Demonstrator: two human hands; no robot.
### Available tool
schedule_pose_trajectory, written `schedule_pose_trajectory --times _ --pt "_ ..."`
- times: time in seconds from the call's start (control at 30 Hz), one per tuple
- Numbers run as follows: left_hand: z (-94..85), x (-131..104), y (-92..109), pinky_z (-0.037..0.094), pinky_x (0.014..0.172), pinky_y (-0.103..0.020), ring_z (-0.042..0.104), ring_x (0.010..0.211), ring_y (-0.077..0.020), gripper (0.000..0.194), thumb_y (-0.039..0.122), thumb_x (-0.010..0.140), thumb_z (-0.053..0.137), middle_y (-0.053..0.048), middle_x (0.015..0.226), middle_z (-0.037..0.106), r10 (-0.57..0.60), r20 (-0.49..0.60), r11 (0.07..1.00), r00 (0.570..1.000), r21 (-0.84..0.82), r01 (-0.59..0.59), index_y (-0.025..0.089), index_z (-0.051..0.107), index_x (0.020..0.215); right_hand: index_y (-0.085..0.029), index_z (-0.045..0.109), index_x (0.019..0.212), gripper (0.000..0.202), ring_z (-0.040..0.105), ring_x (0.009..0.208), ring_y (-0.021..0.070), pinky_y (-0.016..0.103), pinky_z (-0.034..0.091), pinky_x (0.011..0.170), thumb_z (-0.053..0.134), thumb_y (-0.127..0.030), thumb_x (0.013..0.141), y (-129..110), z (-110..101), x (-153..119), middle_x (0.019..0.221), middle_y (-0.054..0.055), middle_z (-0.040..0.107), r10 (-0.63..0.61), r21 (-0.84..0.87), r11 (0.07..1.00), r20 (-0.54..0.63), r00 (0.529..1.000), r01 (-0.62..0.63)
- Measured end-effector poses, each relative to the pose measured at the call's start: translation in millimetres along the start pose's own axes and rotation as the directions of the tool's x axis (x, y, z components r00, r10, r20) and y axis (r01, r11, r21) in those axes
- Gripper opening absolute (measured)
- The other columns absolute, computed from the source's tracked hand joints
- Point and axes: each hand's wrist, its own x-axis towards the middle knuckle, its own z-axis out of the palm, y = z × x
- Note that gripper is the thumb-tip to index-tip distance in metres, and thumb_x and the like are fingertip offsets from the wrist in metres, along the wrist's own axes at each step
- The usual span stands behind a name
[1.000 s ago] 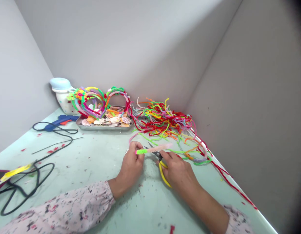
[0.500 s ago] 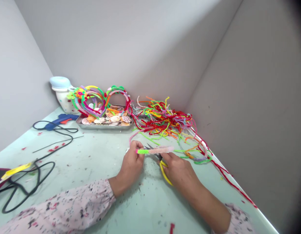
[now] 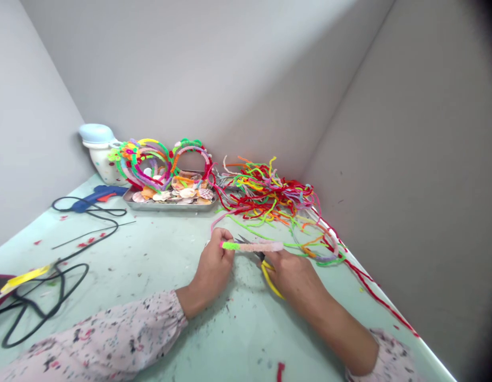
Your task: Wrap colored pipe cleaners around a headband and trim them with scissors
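Note:
A fuzzy wrapped strip (image 3: 256,247), green at its left end and pale pink along the rest, lies level between my hands. My left hand (image 3: 216,260) is closed on its green end, and a thin pink stem rises behind the fingers. Closed around the yellow-handled scissors (image 3: 270,281), my right hand (image 3: 291,273) also touches the strip's pale end. The dark blades point up and left behind the strip, slightly apart. Part of the handles is hidden by my right hand.
Colourful headbands (image 3: 150,164) stand at a metal tray (image 3: 170,207) of shells. Right of it is a heap of fuzzy stems (image 3: 269,193). A blue glue gun (image 3: 96,197), black cord (image 3: 62,286) and a white cup with a blue lid (image 3: 98,148) are at the left.
The strip has tilted slightly into a more level position. Both hands are otherwise almost where they were, still holding the strip and scissors.

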Motion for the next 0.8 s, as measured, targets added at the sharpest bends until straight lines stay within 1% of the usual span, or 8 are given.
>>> schedule_pose_trajectory --times 0.1,0.2,0.43,0.53,0.67,0.8 --pt "-0.1 -0.1 -0.6 0.033 0.06 -0.026 0.042 0.059 -0.013 0.009 0.016 0.082 0.041 0.005 0.069 0.044 0.011 -0.005 1.0 1.0 0.004 -0.011 0.022 0.043 0.088 -0.021 0.058 0.124 0.043 0.068 0.087 0.0228 0.027 0.048 0.065 0.048 -0.016 0.083 0.6 0.0 1.0 0.104 0.011 0.071 -0.001 -0.001 1.0 0.012 1.0 0.001" --pt "0.0 -0.1 -2.1 0.033 0.059 -0.026 0.042 0.059 -0.0129 0.008 0.017 0.082 0.041 0.005 0.069 0.044 0.013 -0.002 1.0 1.0 0.001 -0.013 0.022 0.043 0.089 -0.021 0.057 0.126 0.045 0.069 0.088 0.0227 0.027 0.048 0.066 0.048 -0.016 0.083 1.9 0.1 2.0 0.104 0.01 0.071 -0.003 0.001 1.0 0.019 1.0 0.003" --pt "0.9 0.3 -4.4 0.034 0.06 -0.026 0.043 0.059 -0.0129 0.006 0.019 0.084 0.042 0.005 0.068 0.045 0.013 -0.009 1.0 1.0 -0.013 -0.013 0.022 0.043 0.089 -0.022 0.054 0.132 0.048 0.069 0.09 0.0223 0.027 0.05 0.07 0.048 -0.017 0.085 2.5 -0.9 1.9 0.114 0.011 0.069 0.01 0.012 1.0 0.025 1.0 -0.011" --pt "0.6 0.3 -3.4 0.034 0.06 -0.026 0.043 0.059 -0.0129 0.006 0.019 0.083 0.042 0.005 0.068 0.046 0.01 -0.009 1.0 1.0 -0.011 -0.01 0.022 0.043 0.089 -0.022 0.056 0.13 0.044 0.069 0.09 0.0221 0.028 0.05 0.071 0.049 -0.02 0.087 2.1 -1.1 2.3 0.113 0.011 0.07 0.008 0.03 1.0 0.032 0.999 -0.009" --pt "-0.3 0.4 -0.6 0.033 0.058 -0.025 0.043 0.06 -0.013 0.009 0.015 0.081 0.042 0.005 0.068 0.045 0.002 -0.008 1.0 1.0 0.014 -0.001 0.021 0.044 0.088 -0.022 0.06 0.123 0.035 0.069 0.087 0.0222 0.028 0.049 0.07 0.049 -0.027 0.09 1.0 -2.5 2.2 0.105 0.009 0.072 0.026 0.061 0.998 0.033 0.999 -0.028" --pt "-0.8 0.4 1.4 0.032 0.056 -0.025 0.042 0.058 -0.0131 0.009 0.015 0.082 0.041 0.006 0.066 0.043 -0.016 -0.008 0.999 1.0 0.036 0.016 0.021 0.044 0.088 -0.023 0.06 0.119 0.032 0.068 0.089 0.0217 0.027 0.046 0.067 0.052 -0.032 0.089 -0.9 -5.8 0.4 0.105 0.008 0.07 0.025 0.081 0.996 -0.012 1.0 -0.024"
